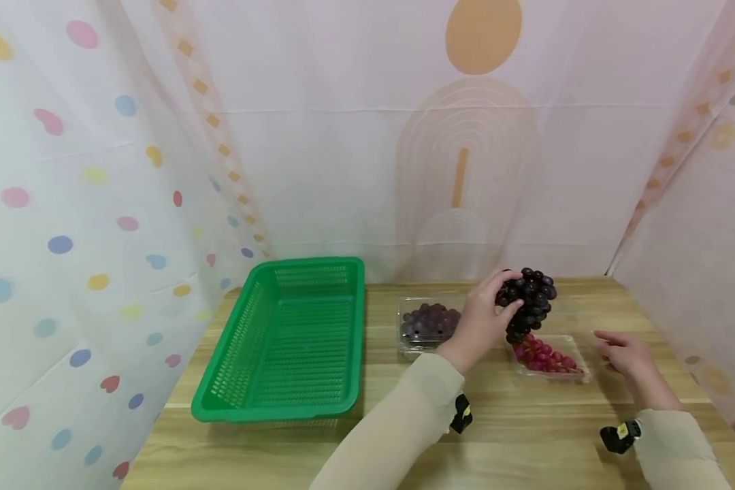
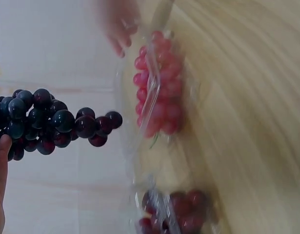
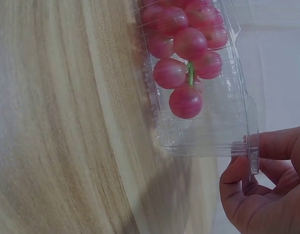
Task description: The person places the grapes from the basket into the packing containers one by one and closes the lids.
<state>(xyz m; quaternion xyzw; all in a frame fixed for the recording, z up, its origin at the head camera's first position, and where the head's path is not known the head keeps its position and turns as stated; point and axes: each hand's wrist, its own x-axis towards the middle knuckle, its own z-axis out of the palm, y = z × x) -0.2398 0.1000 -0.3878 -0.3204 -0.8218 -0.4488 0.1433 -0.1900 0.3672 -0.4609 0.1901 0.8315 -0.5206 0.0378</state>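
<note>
My left hand (image 1: 480,316) holds up a bunch of dark purple grapes (image 1: 531,299), its thumb against the berries in the left wrist view. The bunch hangs over the back of a clear plastic box (image 1: 557,376) that lies on the table with pink grapes (image 3: 190,44) inside. At the box's right end is my right hand (image 1: 627,357). Its thumb and fingers (image 3: 232,187) pinch the corner of the clear rim in the right wrist view. A second clear box (image 1: 407,350) with dull purple grapes (image 1: 431,320) stands left of the pink ones, partly behind my left forearm.
A large green plastic basket (image 1: 356,340) with slotted walls stands on the left of the wooden table (image 1: 496,435). Patterned curtains (image 1: 331,170) hang behind the table and along both sides.
</note>
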